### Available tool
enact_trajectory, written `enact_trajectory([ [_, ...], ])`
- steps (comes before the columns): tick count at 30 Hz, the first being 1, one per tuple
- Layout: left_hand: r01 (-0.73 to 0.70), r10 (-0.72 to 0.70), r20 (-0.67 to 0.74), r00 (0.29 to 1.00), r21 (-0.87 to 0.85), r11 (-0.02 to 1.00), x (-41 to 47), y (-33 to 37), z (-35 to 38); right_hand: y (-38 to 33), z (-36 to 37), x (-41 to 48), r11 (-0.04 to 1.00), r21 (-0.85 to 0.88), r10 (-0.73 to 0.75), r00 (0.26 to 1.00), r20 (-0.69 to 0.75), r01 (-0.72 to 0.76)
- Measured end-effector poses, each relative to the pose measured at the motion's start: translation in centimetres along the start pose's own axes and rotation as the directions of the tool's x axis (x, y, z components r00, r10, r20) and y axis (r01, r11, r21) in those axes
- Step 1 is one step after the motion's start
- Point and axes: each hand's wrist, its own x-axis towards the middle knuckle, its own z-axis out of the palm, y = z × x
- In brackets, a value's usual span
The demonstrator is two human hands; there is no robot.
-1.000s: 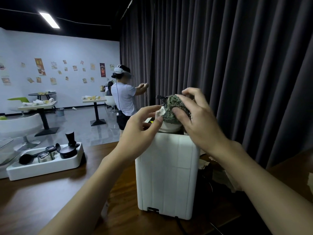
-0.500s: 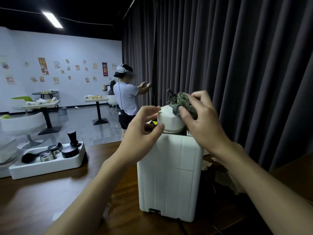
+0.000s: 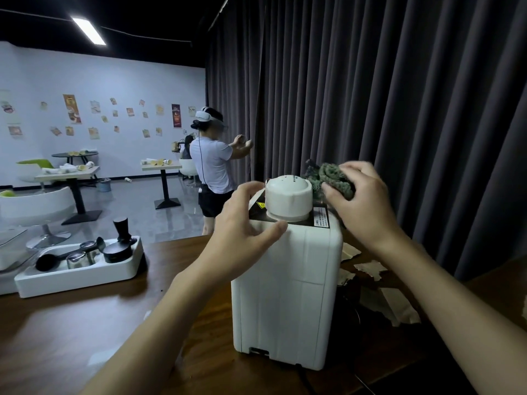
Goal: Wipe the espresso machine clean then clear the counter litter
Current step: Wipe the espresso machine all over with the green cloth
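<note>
we are still in the wiping half of the job, as far as we can judge. the white espresso machine (image 3: 286, 286) stands on the dark wooden bench (image 3: 65, 332), seen from its back. our right hand (image 3: 360, 199) has its fingers (image 3: 336, 192) closed around a bunched green cloth (image 3: 332, 178), which sits at the machine's top right, just beside the white round cap (image 3: 288, 195). our left hand (image 3: 242, 223) rests on the top left edge, fingers spread loosely and holding nothing, apparently steadying the machine.

only the top looks to be getting attention now; whether the sides, or the front we cannot see, have been wiped, we cannot tell.

the second half looks untouched: torn paper scraps (image 3: 370, 269) lie on the bench to the right of the machine, near the dark curtain (image 3: 399, 95). to the left, well apart, a white tray (image 3: 79, 273) holds a tamper (image 3: 122, 228) and other coffee tools. we reckon most of the task is still ahead.
</note>
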Motion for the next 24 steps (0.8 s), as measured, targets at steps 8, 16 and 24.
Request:
enact_trajectory([
  [8, 0.206, -0.197, -0.115, 0.974, 0.079, 0.975, -0.9, 0.5, 2.0, 2.8, 0.1, -1.7, 0.967, 0.202, 0.114, 0.973, 0.202, -0.155],
  [16, 0.147, -0.142, -0.168, 0.975, 0.017, 0.989, -1.2, -0.5, 1.8, 1.6, 1.6, -3.0, 0.933, 0.281, 0.201, 0.972, 0.119, -0.227],
  [24, 0.152, -0.132, -0.14, 0.981, 0.144, 0.978, -1.0, -0.3, 0.2, 0.0, 1.4, -3.3, 0.976, 0.176, 0.115, 0.989, 0.096, -0.131],
])
